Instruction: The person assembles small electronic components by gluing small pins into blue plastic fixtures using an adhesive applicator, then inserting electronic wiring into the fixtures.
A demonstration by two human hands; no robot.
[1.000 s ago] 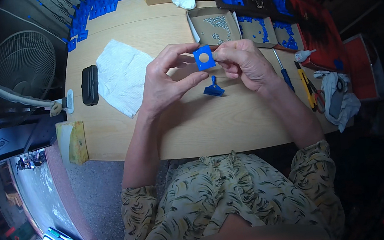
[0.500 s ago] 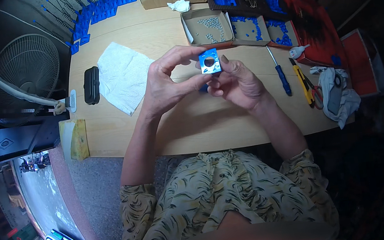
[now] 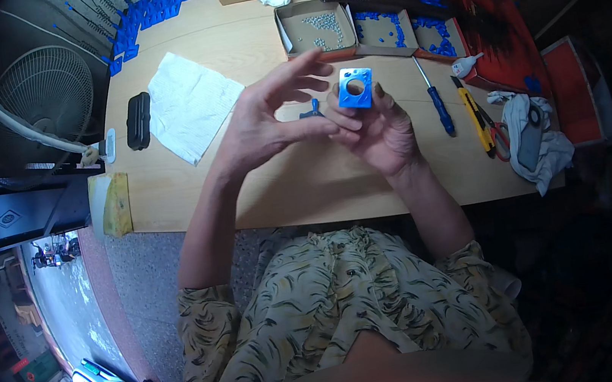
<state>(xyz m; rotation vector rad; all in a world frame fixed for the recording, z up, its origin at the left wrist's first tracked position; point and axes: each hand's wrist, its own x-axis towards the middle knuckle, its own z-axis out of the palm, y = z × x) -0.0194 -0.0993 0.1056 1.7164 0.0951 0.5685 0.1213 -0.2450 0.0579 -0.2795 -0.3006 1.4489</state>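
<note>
A small blue square block with a round hole (image 3: 357, 87) is pinched in the fingers of my right hand (image 3: 384, 132), raised above the wooden table. My left hand (image 3: 256, 124) is just to its left, thumb and fingers spread apart with nothing between them. The left thumb points toward the fingertips of my right hand; whether they touch, I cannot tell. Behind the gap between the hands, a small dark blue part (image 3: 313, 109) shows on the table, partly covered by the left hand.
Right of my hands lie a blue-handled screwdriver (image 3: 440, 110), a yellow cutter knife (image 3: 473, 115) and a white cloth (image 3: 543, 162). Beyond stand cardboard trays of metal balls (image 3: 303, 45) and blue pieces (image 3: 438, 45). A white paper towel (image 3: 192, 106) and black case (image 3: 138, 121) lie left.
My left hand has let go of the blue block and opened. My right hand now holds the block alone, a little further right. The whole view has shifted slightly.
</note>
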